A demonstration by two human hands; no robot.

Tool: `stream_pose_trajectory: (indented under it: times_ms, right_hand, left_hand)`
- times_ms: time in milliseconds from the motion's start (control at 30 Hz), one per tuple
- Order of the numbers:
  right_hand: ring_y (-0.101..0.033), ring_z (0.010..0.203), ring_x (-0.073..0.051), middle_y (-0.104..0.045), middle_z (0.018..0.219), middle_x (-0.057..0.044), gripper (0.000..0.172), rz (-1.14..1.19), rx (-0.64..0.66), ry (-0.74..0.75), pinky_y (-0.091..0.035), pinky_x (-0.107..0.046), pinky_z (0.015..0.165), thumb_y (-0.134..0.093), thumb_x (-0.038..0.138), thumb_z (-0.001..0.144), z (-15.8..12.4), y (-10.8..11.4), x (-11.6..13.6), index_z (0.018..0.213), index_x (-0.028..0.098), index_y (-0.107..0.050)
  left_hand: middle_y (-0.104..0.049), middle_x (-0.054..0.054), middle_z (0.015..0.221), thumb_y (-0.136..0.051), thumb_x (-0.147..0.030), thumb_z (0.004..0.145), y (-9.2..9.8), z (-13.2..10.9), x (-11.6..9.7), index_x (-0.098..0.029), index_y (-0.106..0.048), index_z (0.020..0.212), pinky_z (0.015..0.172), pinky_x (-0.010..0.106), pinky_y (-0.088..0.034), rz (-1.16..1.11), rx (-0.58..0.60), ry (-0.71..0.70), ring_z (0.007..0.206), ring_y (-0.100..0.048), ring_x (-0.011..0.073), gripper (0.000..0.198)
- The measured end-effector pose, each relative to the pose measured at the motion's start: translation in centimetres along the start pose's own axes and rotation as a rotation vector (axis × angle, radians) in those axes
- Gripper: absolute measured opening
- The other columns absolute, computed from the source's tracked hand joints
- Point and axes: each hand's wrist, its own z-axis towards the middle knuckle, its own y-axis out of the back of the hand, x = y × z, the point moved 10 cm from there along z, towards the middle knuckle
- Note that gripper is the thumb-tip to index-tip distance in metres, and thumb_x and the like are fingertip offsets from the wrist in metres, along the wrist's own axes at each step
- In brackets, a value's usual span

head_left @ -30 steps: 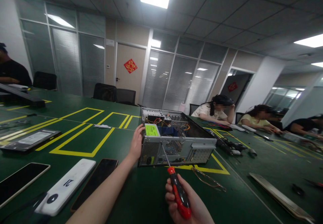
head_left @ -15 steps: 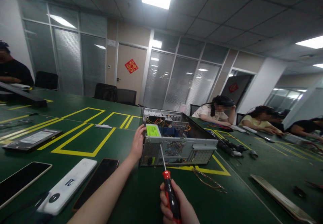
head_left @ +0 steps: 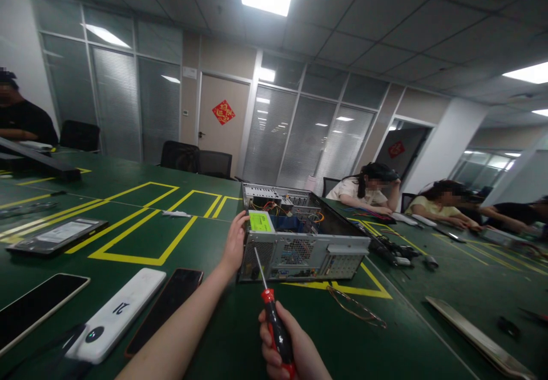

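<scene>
An open desktop computer case point(head_left: 299, 243) lies on its side on the green table point(head_left: 184, 237), with cables and a green-labelled power supply point(head_left: 260, 221) showing inside. My left hand point(head_left: 234, 243) rests against the case's left side, thumb hooked on the top edge. My right hand point(head_left: 286, 351) is wrapped round a red and black screwdriver point(head_left: 274, 317). Its shaft points up and left, with the tip just in front of the case's rear panel, near the lower left corner.
Phones point(head_left: 165, 306) and a white power bank point(head_left: 117, 314) lie at my left. A tablet point(head_left: 57, 234) sits farther left. Glasses point(head_left: 355, 306) and a metal strip point(head_left: 475, 334) lie at right. Other people sit along the table's far right and at the far left.
My right hand and the screwdriver have slid left and a little toward me, so the tip now points at the rear panel's left part. My left hand stays on the case.
</scene>
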Motion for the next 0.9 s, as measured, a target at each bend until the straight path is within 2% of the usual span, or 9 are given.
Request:
stream_pose_trajectory:
  times_ms: [200,333,467,567,633,733,800,900]
  right_hand:
    - [-0.032,0.034,-0.001,-0.055,0.051,0.006,0.049,0.027,-0.014,0.007,-0.011,-0.013,0.031,-0.083,0.054,0.058,0.3,0.6,0.2,0.08,0.015,-0.061]
    - [-0.037,0.037,-0.001,-0.057,0.055,0.004,0.038,0.053,-0.041,-0.059,-0.015,-0.012,0.032,-0.081,0.045,0.068,-0.4,0.1,0.0,0.073,0.015,-0.057]
    - [-0.052,0.046,-0.004,-0.059,0.057,0.002,0.029,0.171,-0.118,-0.122,-0.037,-0.012,0.043,-0.075,0.035,0.078,-1.0,-0.5,-0.5,0.071,0.012,-0.058]
    - [-0.06,0.052,-0.01,-0.063,0.064,0.0,0.031,0.179,-0.085,-0.177,-0.047,-0.021,0.051,-0.063,0.043,0.087,-0.9,-1.5,-1.2,0.084,0.013,-0.063]
    - [-0.056,0.047,-0.01,-0.062,0.063,0.0,0.036,0.151,-0.005,-0.229,-0.04,-0.019,0.043,-0.052,0.049,0.092,-0.9,-2.2,-1.6,0.093,0.015,-0.064]
    - [-0.041,0.037,-0.004,-0.054,0.055,0.004,0.039,0.21,0.114,-0.247,-0.02,-0.012,0.034,-0.045,0.049,0.095,-1.0,-3.0,-1.2,0.089,0.016,-0.063]
    - [-0.034,0.035,-0.002,-0.049,0.054,0.006,0.035,0.263,0.17,-0.228,-0.012,-0.011,0.032,-0.052,0.047,0.093,-1.3,-3.2,-0.6,0.083,0.015,-0.062]
    - [-0.026,0.035,0.001,-0.049,0.056,0.007,0.03,0.27,0.222,-0.207,-0.012,-0.01,0.031,-0.067,0.043,0.084,-1.7,-3.1,0.0,0.077,0.015,-0.06]
  left_hand:
    - [-0.049,0.009,0.142,-0.025,-0.043,0.1,-0.1,0.0,0.2,-0.024,-0.055,0.124,0.113,0.045,-0.036,-0.015,-0.004,0.002,0.134,-0.045,0.0215,0.042]
    - [-0.049,0.009,0.142,-0.026,-0.044,0.1,-0.1,0.0,0.3,-0.024,-0.056,0.123,0.113,0.045,-0.036,-0.015,-0.006,0.006,0.133,-0.046,0.022,0.042]
    - [-0.049,0.009,0.142,-0.026,-0.043,0.1,0.0,0.0,0.3,-0.024,-0.056,0.123,0.113,0.045,-0.036,-0.016,-0.01,0.009,0.133,-0.046,0.0221,0.042]
    - [-0.048,0.009,0.142,-0.026,-0.043,0.1,-0.1,-0.1,0.4,-0.025,-0.055,0.123,0.114,0.045,-0.035,-0.02,-0.005,0.021,0.134,-0.045,0.0217,0.042]
    - [-0.048,0.009,0.143,-0.026,-0.043,0.1,-0.1,-0.1,0.4,-0.025,-0.055,0.123,0.114,0.045,-0.035,-0.021,-0.005,0.024,0.134,-0.045,0.0216,0.042]
    - [-0.048,0.009,0.142,-0.026,-0.043,0.1,-0.2,-0.1,0.4,-0.024,-0.055,0.123,0.113,0.045,-0.036,-0.02,-0.004,0.02,0.134,-0.045,0.0214,0.042]
    - [-0.048,0.009,0.142,-0.025,-0.043,0.1,-0.2,-0.1,0.4,-0.024,-0.055,0.123,0.113,0.045,-0.037,-0.019,-0.001,0.017,0.134,-0.045,0.0213,0.042]
    - [-0.048,0.009,0.142,-0.025,-0.043,0.1,-0.2,-0.1,0.5,-0.024,-0.055,0.123,0.113,0.045,-0.036,-0.016,-0.002,0.023,0.134,-0.045,0.0215,0.042]
